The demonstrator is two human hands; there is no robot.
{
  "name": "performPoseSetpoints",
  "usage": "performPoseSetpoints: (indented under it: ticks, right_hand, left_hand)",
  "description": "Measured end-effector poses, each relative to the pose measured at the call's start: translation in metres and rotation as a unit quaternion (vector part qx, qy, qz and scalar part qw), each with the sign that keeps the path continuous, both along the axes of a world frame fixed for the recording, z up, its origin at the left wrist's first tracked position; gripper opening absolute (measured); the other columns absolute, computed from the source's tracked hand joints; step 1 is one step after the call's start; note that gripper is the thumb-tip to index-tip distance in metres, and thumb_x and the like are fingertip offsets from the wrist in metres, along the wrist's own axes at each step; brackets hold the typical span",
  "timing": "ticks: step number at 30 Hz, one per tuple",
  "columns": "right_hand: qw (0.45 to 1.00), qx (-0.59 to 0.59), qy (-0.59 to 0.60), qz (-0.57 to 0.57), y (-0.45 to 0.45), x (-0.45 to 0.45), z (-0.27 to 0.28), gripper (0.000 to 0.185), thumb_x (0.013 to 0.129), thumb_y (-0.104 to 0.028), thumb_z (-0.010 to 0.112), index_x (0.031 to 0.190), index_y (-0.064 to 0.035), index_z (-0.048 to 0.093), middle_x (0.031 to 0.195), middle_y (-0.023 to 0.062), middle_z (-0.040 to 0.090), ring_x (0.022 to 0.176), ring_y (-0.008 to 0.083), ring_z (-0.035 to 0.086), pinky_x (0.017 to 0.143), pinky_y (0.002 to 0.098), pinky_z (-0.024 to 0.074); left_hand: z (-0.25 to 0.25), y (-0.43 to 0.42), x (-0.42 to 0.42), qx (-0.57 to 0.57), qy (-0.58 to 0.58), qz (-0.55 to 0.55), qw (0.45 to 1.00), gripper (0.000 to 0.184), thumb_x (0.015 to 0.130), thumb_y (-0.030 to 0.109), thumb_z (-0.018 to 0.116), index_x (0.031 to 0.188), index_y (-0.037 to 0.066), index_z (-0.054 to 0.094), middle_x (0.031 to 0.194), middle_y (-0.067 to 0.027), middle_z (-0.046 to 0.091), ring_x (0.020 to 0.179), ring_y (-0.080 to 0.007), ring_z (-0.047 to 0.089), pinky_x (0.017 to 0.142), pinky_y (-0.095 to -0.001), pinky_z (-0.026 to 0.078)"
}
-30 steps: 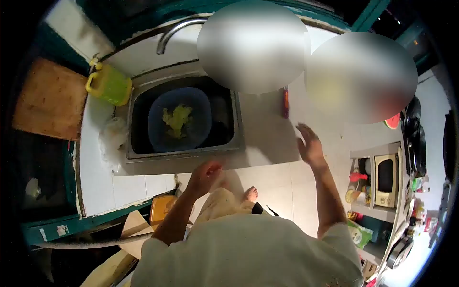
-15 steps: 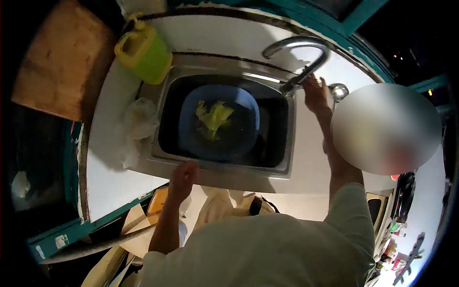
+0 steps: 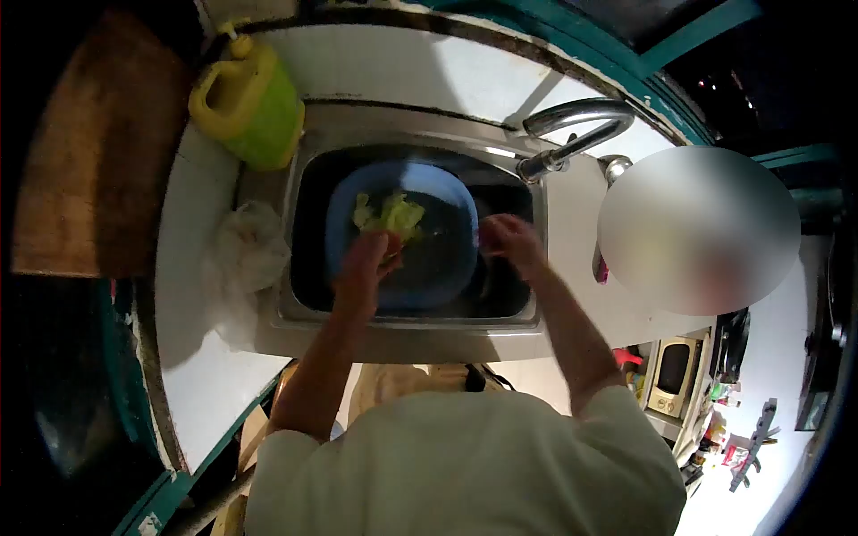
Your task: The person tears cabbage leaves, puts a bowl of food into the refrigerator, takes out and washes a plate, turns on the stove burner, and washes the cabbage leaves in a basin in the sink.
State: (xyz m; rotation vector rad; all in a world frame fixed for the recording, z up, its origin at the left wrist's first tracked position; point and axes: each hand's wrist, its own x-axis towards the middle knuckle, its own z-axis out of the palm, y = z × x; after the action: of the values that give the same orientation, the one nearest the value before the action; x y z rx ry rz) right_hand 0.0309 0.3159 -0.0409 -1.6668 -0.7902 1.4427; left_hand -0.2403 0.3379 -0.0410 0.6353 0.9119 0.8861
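Note:
A blue basin [image 3: 433,281] sits in the dark sink [image 3: 500,201], with pale green leaves [image 3: 398,214] lying in it. Over the basin's lower left part is my left hand [image 3: 371,259], its fingers curled beside the leaves; what they hold, if anything, is hidden. My right hand [image 3: 511,241] hovers at the basin's right rim, blurred, with the fingers bent; whether it holds something does not show. The curved metal faucet [image 3: 581,134] stands behind the sink at the right, apart from both hands.
A yellow-green jug [image 3: 250,107] stands at the sink's back left corner, above a clear plastic bag [image 3: 250,250]. Farther left is a brown wooden board [image 3: 98,161]. A blurred patch covers the right counter; a microwave [image 3: 672,375] sits on a shelf beyond.
My right hand has left the faucet and come down to the basin's right rim. My left hand has moved from the sink's front edge to over the basin.

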Motion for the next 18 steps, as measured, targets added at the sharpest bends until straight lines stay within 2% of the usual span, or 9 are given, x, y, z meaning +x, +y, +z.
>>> performPoseSetpoints:
  ticks: [3, 5, 8, 11, 12, 13, 15, 17, 18]
  right_hand:
    - [0.963, 0.212, 0.163, 0.001, 0.033, -0.047, -0.011, 0.024, 0.085, -0.027, 0.05, 0.09, -0.0046, 0.056, 0.08, 0.0072, 0.059, 0.073, 0.0189, 0.058, 0.064, 0.0286, 0.048]
    - [0.822, 0.056, 0.542, -0.165, 0.068, -0.071, 0.034, 0.022, 0.087, -0.026, 0.048, 0.085, -0.0051, 0.055, 0.075, 0.0066, 0.058, 0.068, 0.0184, 0.056, 0.06, 0.0274, 0.0468]
    - [0.715, 0.089, 0.683, -0.116, 0.096, -0.076, 0.053, 0.023, 0.088, -0.025, 0.044, 0.075, -0.0068, 0.051, 0.065, 0.0056, 0.053, 0.06, 0.0184, 0.051, 0.054, 0.0272, 0.0429]
    - [0.696, 0.211, 0.682, 0.083, 0.138, -0.069, 0.023, 0.026, 0.089, -0.028, 0.043, 0.073, -0.0091, 0.051, 0.064, 0.0023, 0.047, 0.058, 0.0163, 0.046, 0.055, 0.0267, 0.0418]
    - [0.864, 0.178, 0.467, -0.061, 0.136, -0.081, 0.042, 0.03, 0.089, -0.03, 0.042, 0.068, -0.0102, 0.049, 0.063, 0.0019, 0.047, 0.058, 0.0166, 0.046, 0.053, 0.0278, 0.0402]
    - [0.927, 0.246, 0.28, -0.035, 0.134, -0.089, 0.041, 0.028, 0.089, -0.032, 0.042, 0.077, -0.0076, 0.05, 0.069, 0.0048, 0.05, 0.063, 0.019, 0.048, 0.057, 0.0305, 0.0411]
    - [0.932, 0.339, -0.13, 0.015, 0.127, -0.104, 0.037, 0.034, 0.088, -0.034, 0.042, 0.095, -0.0023, 0.053, 0.083, 0.0105, 0.054, 0.072, 0.0236, 0.052, 0.065, 0.0358, 0.0427]
    - [0.886, 0.413, -0.208, -0.015, 0.101, -0.13, 0.007, 0.039, 0.088, -0.035, 0.042, 0.106, -0.0005, 0.048, 0.095, 0.0127, 0.054, 0.081, 0.0253, 0.053, 0.07, 0.0379, 0.0426]
    - [0.915, 0.383, -0.131, -0.011, 0.098, -0.127, 0.002, 0.041, 0.088, -0.036, 0.042, 0.109, -0.0001, 0.046, 0.099, 0.0135, 0.053, 0.083, 0.0257, 0.053, 0.072, 0.038, 0.0426]
  left_hand:
    - [0.029, 0.021, 0.028, -0.017, -0.104, 0.062, 0.993, 0.027, 0.086, 0.027, 0.049, 0.107, 0.009, 0.052, 0.101, -0.0036, 0.054, 0.096, -0.0166, 0.051, 0.086, -0.0354, 0.039]
    - [0.045, 0.033, 0.044, -0.017, -0.127, 0.072, 0.989, 0.027, 0.086, 0.026, 0.047, 0.109, 0.01, 0.049, 0.104, -0.0039, 0.053, 0.099, -0.0159, 0.048, 0.085, -0.0344, 0.038]
    - [0.077, 0.038, 0.069, -0.018, -0.154, 0.092, 0.984, 0.029, 0.087, 0.027, 0.045, 0.111, 0.011, 0.045, 0.107, -0.0044, 0.05, 0.101, -0.0151, 0.045, 0.085, -0.0334, 0.037]
    - [0.09, 0.042, 0.105, 0.001, -0.203, 0.141, 0.969, 0.03, 0.087, 0.027, 0.045, 0.112, 0.009, 0.046, 0.107, -0.0042, 0.05, 0.098, -0.0177, 0.047, 0.085, -0.0343, 0.037]
    - [0.088, 0.047, 0.114, 0.008, -0.224, 0.157, 0.962, 0.03, 0.087, 0.026, 0.046, 0.111, 0.009, 0.048, 0.107, -0.0041, 0.051, 0.096, -0.0191, 0.049, 0.085, -0.0349, 0.037]
    - [0.05, 0.065, 0.115, 0.123, -0.174, 0.104, 0.972, 0.032, 0.088, 0.03, 0.043, 0.113, 0.01, 0.045, 0.108, -0.0046, 0.049, 0.099, -0.0185, 0.046, 0.085, -0.0328, 0.037]
    - [-0.03, 0.096, 0.116, 0.289, -0.064, 0.06, 0.953, 0.037, 0.089, 0.035, 0.039, 0.117, 0.01, 0.041, 0.108, -0.0057, 0.045, 0.102, -0.0177, 0.043, 0.085, -0.0296, 0.037]
    - [-0.031, 0.091, 0.129, 0.334, 0.072, 0.163, 0.926, 0.039, 0.09, 0.037, 0.037, 0.118, 0.01, 0.041, 0.108, -0.0067, 0.045, 0.102, -0.0178, 0.043, 0.085, -0.0283, 0.038]
    - [-0.013, 0.081, 0.137, 0.325, 0.145, 0.247, 0.901, 0.039, 0.09, 0.037, 0.036, 0.118, 0.009, 0.041, 0.107, -0.0073, 0.046, 0.101, -0.0181, 0.044, 0.085, -0.0281, 0.038]
